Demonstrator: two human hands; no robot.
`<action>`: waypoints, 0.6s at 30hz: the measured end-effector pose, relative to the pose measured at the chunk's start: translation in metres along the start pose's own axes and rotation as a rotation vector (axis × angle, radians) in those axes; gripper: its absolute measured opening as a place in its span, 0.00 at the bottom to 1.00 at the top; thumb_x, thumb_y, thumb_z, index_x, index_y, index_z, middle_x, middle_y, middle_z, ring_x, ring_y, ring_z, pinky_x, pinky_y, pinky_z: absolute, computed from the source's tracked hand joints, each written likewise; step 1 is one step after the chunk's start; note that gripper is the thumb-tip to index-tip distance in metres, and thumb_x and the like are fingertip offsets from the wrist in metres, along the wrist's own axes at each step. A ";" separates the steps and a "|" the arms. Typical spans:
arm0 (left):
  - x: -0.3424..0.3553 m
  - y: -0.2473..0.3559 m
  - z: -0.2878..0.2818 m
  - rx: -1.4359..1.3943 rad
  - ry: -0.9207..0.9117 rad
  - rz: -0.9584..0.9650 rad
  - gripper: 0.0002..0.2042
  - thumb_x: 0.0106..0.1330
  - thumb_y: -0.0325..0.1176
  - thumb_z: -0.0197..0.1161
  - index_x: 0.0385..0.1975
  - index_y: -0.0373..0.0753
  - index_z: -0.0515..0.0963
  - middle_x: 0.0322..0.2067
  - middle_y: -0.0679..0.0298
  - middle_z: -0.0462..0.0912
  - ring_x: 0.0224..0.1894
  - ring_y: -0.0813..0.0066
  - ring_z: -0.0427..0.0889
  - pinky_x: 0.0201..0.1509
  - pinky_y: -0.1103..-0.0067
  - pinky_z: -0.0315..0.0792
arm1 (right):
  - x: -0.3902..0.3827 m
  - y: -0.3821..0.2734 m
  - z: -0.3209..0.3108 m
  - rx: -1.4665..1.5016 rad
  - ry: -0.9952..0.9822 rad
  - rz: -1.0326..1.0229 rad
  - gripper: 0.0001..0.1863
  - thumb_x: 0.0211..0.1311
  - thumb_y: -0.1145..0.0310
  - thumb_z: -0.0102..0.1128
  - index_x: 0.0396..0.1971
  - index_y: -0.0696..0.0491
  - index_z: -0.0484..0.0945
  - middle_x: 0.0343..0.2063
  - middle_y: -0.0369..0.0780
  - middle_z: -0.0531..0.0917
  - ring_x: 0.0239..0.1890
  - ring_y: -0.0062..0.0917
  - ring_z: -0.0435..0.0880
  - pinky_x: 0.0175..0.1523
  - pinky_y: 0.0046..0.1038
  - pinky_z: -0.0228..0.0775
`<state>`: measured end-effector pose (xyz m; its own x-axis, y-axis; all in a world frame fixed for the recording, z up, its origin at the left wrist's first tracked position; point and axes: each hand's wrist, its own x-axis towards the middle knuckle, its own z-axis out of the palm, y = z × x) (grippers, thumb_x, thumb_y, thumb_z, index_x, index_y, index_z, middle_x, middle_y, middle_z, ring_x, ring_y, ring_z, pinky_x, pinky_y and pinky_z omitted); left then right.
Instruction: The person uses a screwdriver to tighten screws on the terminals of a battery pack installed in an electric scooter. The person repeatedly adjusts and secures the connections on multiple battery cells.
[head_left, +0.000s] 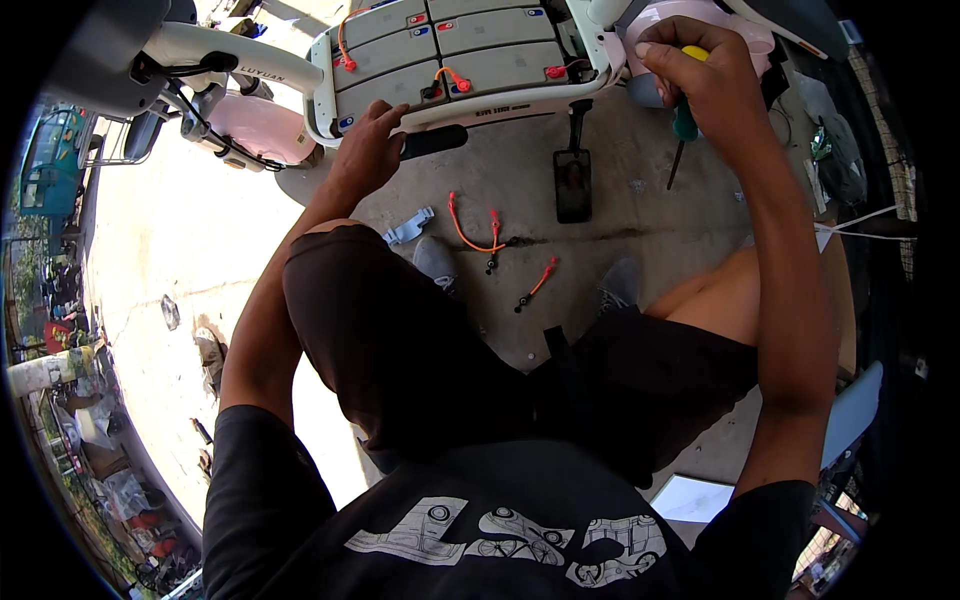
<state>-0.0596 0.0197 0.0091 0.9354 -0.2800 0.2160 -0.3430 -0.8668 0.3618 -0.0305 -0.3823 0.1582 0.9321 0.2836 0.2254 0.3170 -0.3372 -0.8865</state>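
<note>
My right hand [700,80] grips a screwdriver [683,120] with a yellow-and-green handle, its shaft pointing down beside the scooter's deck. My left hand [370,150] rests at the front edge of the battery tray [319,95], fingers loosely spread, one reaching onto a battery. Grey batteries [497,62] fill the tray, with orange jumper leads [449,76] on some terminals. Loose orange leads [478,245] with red and black ends lie on the ground between my feet, near a light-blue plastic piece [408,226]. A black phone-like device [573,185] lies below the tray.
Pink body panels [258,125] flank the deck, with white frame tubes [225,55] at left. My bent legs and grey shoes [435,262] occupy the middle. Clutter [110,470] lines the far left, a bag [840,150] lies at right, and white boards [690,497] lie lower right.
</note>
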 end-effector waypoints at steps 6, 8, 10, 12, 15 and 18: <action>-0.070 -0.025 0.002 -0.210 0.063 -0.203 0.12 0.65 0.23 0.65 0.47 0.33 0.84 0.37 0.56 0.82 0.37 0.61 0.84 0.43 0.73 0.77 | 0.000 -0.005 0.003 -0.004 0.014 0.054 0.11 0.61 0.66 0.66 0.32 0.60 0.84 0.20 0.33 0.79 0.20 0.13 0.74 0.27 0.20 0.65; -0.094 -0.034 0.010 -0.217 0.055 -0.269 0.10 0.65 0.25 0.66 0.45 0.33 0.85 0.36 0.56 0.82 0.37 0.59 0.85 0.43 0.71 0.77 | 0.001 -0.006 0.006 -0.002 0.016 0.065 0.11 0.61 0.66 0.65 0.32 0.60 0.84 0.20 0.33 0.79 0.20 0.13 0.74 0.28 0.20 0.64; -0.118 -0.043 0.022 -0.207 0.036 -0.307 0.09 0.66 0.27 0.67 0.44 0.34 0.86 0.35 0.55 0.83 0.38 0.56 0.85 0.44 0.66 0.77 | 0.001 -0.004 0.006 -0.005 0.004 0.069 0.11 0.61 0.66 0.65 0.32 0.61 0.84 0.20 0.33 0.79 0.20 0.13 0.74 0.28 0.20 0.64; -0.141 -0.048 0.032 -0.222 -0.017 -0.368 0.10 0.66 0.27 0.67 0.45 0.35 0.86 0.34 0.57 0.83 0.37 0.61 0.84 0.42 0.70 0.76 | 0.001 -0.006 0.007 -0.009 0.004 0.060 0.11 0.62 0.66 0.65 0.32 0.61 0.84 0.20 0.33 0.79 0.20 0.13 0.74 0.27 0.20 0.64; -0.172 -0.069 0.061 -0.201 -0.094 -0.327 0.10 0.66 0.31 0.67 0.44 0.36 0.87 0.36 0.56 0.86 0.39 0.64 0.86 0.43 0.69 0.77 | 0.002 -0.007 0.009 -0.016 -0.008 0.069 0.11 0.62 0.67 0.65 0.32 0.61 0.84 0.20 0.33 0.79 0.20 0.13 0.74 0.28 0.20 0.64; -0.189 -0.068 0.082 -0.240 -0.171 -0.404 0.10 0.66 0.31 0.67 0.44 0.36 0.87 0.37 0.56 0.87 0.40 0.64 0.86 0.44 0.69 0.77 | 0.002 -0.004 0.009 -0.030 -0.019 0.092 0.10 0.62 0.66 0.64 0.33 0.59 0.83 0.19 0.32 0.77 0.21 0.13 0.73 0.29 0.19 0.64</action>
<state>-0.2057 0.0979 -0.1310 0.9914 -0.0220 -0.1290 0.0588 -0.8061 0.5889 -0.0314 -0.3717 0.1587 0.9540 0.2673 0.1361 0.2360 -0.3892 -0.8904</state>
